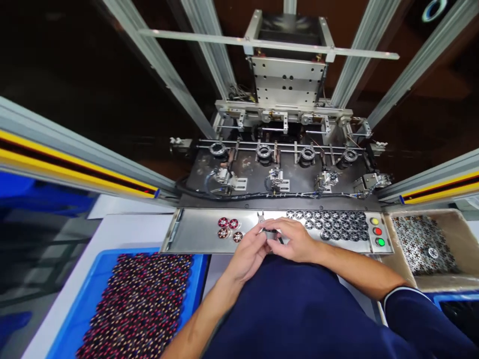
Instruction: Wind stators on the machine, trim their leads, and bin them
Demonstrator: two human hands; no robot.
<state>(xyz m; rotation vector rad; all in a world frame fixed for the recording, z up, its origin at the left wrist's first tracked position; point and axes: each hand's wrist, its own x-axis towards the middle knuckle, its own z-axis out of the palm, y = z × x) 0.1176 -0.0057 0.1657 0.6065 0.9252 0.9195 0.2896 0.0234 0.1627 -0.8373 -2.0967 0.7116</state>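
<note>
In front of my body, my left hand (pixel 249 253) and my right hand (pixel 297 240) meet around a small grey cylindrical part (pixel 270 234). Fingers of both are closed on it and cover much of its side. Just behind the fingers, the grey forked tip of a tool (pixel 260 216) lies on the metal shelf (pixel 198 231); the rest of it is hidden by my hands. To the left on that shelf sit several round motor cores with red and copper-coloured windings (pixel 233 224). Rows of black slotted cores (pixel 337 224) fill its right side.
Behind the shelf stands a machine bed (pixel 254 174) with several ring-topped fixtures (pixel 264 152). Yellow, red and green buttons (pixel 377 231) are at the shelf's right end. A blue bin (pixel 101 259) of wound cores lies left; a lined box (pixel 445 224) of metal cores stands right.
</note>
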